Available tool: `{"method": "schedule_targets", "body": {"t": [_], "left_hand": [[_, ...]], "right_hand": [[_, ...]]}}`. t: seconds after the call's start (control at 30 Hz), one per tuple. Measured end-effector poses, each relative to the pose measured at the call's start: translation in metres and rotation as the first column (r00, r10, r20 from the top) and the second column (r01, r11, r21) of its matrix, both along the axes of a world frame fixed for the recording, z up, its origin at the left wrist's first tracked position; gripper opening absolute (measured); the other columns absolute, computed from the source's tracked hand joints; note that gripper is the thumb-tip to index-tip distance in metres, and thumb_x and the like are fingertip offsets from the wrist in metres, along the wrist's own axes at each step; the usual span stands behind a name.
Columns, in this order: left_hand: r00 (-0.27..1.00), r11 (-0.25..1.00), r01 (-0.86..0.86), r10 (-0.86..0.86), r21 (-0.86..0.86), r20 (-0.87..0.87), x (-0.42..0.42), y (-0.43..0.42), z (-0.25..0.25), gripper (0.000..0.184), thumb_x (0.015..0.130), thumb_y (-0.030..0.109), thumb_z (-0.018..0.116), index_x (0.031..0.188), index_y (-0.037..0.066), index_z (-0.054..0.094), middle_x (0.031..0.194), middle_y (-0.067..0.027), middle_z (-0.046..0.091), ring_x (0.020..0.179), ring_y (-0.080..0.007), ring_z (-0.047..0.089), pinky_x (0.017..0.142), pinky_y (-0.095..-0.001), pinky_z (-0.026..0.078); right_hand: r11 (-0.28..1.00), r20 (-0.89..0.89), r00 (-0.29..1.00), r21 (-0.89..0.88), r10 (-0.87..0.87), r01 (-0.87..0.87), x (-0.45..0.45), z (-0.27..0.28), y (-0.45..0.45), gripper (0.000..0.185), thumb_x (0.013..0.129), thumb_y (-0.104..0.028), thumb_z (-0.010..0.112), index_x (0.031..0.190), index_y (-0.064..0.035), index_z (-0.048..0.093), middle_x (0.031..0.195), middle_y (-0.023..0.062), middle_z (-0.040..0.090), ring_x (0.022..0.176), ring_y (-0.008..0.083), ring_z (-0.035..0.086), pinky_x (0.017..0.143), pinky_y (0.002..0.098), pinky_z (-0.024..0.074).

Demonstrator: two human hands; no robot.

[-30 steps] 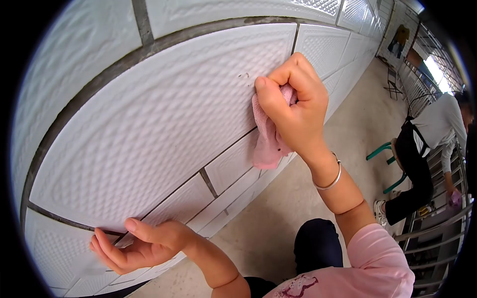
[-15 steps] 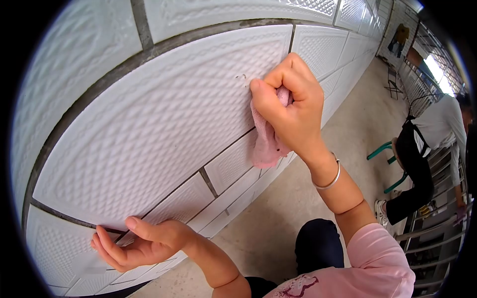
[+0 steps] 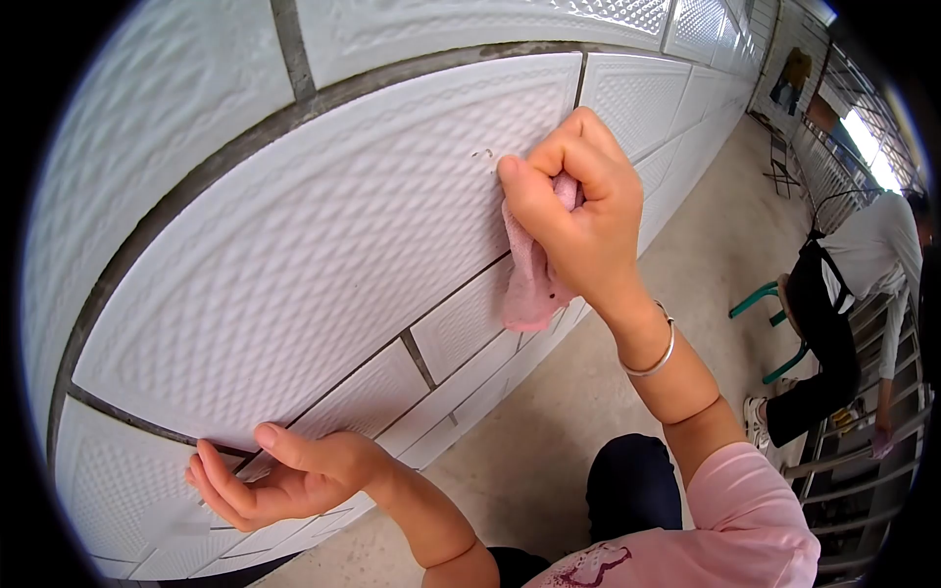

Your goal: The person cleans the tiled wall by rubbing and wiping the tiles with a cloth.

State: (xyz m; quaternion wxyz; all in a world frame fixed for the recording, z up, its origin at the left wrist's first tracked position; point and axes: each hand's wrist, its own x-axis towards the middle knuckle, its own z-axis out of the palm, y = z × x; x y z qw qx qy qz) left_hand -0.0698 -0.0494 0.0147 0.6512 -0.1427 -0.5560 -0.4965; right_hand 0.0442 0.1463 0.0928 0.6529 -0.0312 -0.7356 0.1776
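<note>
My right hand (image 3: 586,206) is closed around a pink cloth (image 3: 532,279), with the thumb up against a large white textured tile (image 3: 323,255). Small dark marks (image 3: 482,154) show on the tile just left of that thumb. Part of the cloth hangs below the fist. At the lower left, my left hand (image 3: 289,478) is held with its fingers loosely curled and apart, holding nothing. It is close to the tile's lower edge and a dark grout line; whether it touches the wall I cannot tell.
The tiled wall (image 3: 627,103) runs off to the far right. On the right, a person (image 3: 867,245) in a light top sits on a green-legged stool (image 3: 755,299) beside a metal railing (image 3: 863,470). A folding chair (image 3: 781,167) stands farther along the concrete floor (image 3: 701,220).
The view has shifted slightly. Both my hands keep nearly the same places on or near the tile. The seated person's lowered arm has moved a little.
</note>
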Motion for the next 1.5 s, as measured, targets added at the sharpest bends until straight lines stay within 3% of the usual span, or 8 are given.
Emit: {"method": "schedule_targets", "body": {"t": [0.53,0.6,1.07,1.13,1.23,1.37,1.43,1.5], "left_hand": [[1.0,1.0,0.003,-0.003,-0.005,-0.009,0.001,0.0,0.002,0.037,0.088,0.008,0.058,0.123,-0.003,0.054,0.13,-0.016,0.042,0.13,-0.0276,0.037,0.108,-0.0421,0.033],[1.0,1.0,0.007,-0.007,0.0,-0.009,0.001,0.0,0.001,0.037,0.088,0.008,0.058,0.123,-0.003,0.054,0.13,-0.016,0.042,0.13,-0.0277,0.037,0.108,-0.0421,0.033],[1.0,1.0,0.0,0.0,-0.013,-0.006,-0.001,0.001,0.0,0.038,0.087,0.006,0.057,0.124,-0.003,0.054,0.13,-0.0155,0.042,0.13,-0.0277,0.038,0.108,-0.0418,0.033],[1.0,1.0,0.019,-0.019,0.003,0.023,-0.001,0.001,0.0,0.043,0.089,0.014,0.056,0.126,-0.006,0.05,0.133,-0.0158,0.038,0.131,-0.0303,0.037,0.11,-0.0448,0.032],[0.999,0.999,-0.024,0.026,-0.031,0.041,0.0,-0.001,-0.001,0.043,0.089,0.013,0.056,0.126,-0.007,0.05,0.133,-0.0162,0.038,0.131,-0.0303,0.037,0.11,-0.0448,0.032],[1.0,1.0,0.009,-0.009,-0.011,-0.02,-0.002,-0.002,0.0,0.039,0.088,0.007,0.058,0.125,-0.003,0.054,0.13,-0.0166,0.041,0.128,-0.0287,0.04,0.106,-0.0419,0.037],[0.999,0.999,-0.033,0.033,-0.014,0.01,-0.002,0.0,-0.003,0.041,0.091,0.014,0.058,0.125,-0.008,0.051,0.13,-0.0182,0.041,0.128,-0.0323,0.042,0.107,-0.0471,0.036],[0.984,0.996,0.047,-0.034,0.073,-0.176,-0.019,-0.002,-0.008,0.034,0.089,0.013,0.068,0.117,-0.005,0.06,0.119,-0.017,0.053,0.119,-0.03,0.048,0.1,-0.0418,0.043]], "right_hand": [[0.999,0.101,0.995,0.027,0.025,-0.028,0.007,0.002,0.0,0.021,0.077,-0.003,0.071,0.064,-0.0049,0.055,0.071,-0.0015,0.048,0.063,0.0085,0.041,0.056,0.024,0.0327],[1.0,0.011,1.0,-0.004,0.017,-0.017,0.002,0.001,0.0,0.024,0.072,-0.008,0.072,0.059,-0.0062,0.053,0.064,0.0008,0.04,0.057,0.0126,0.038,0.05,0.028,0.0316],[1.0,0.031,0.999,-0.012,0.016,-0.016,0.001,0.002,-0.001,0.025,0.072,-0.009,0.073,0.058,-0.0062,0.052,0.064,0.0011,0.04,0.057,0.0136,0.04,0.05,0.0281,0.0333],[1.0,0.031,0.999,-0.018,0.015,-0.014,0.002,0.002,0.001,0.025,0.072,-0.009,0.073,0.058,-0.0061,0.052,0.064,0.0012,0.041,0.057,0.0136,0.04,0.051,0.0281,0.0336],[1.0,0.074,0.997,0.005,0.028,-0.028,0.005,0.0,0.0,0.022,0.077,-0.002,0.072,0.064,-0.005,0.054,0.07,-0.0014,0.046,0.062,0.0085,0.04,0.055,0.024,0.032],[1.0,0.033,0.999,-0.025,0.013,-0.012,-0.002,0.001,-0.001,0.023,0.072,-0.008,0.071,0.059,-0.0068,0.053,0.065,0.0023,0.041,0.058,0.0152,0.041,0.051,0.0291,0.0347],[0.999,0.003,1.0,0.042,-0.01,0.01,-0.001,-0.005,0.002,0.018,0.07,-0.007,0.07,0.062,-0.0084,0.054,0.066,0.0041,0.043,0.06,0.019,0.044,0.053,0.0318,0.0376],[0.983,-0.031,0.996,0.162,-0.084,0.088,-0.004,-0.008,0.008,0.013,0.07,-0.004,0.068,0.067,-0.0084,0.056,0.072,0.0055,0.049,0.068,0.0236,0.049,0.061,0.0346,0.0414]]}}
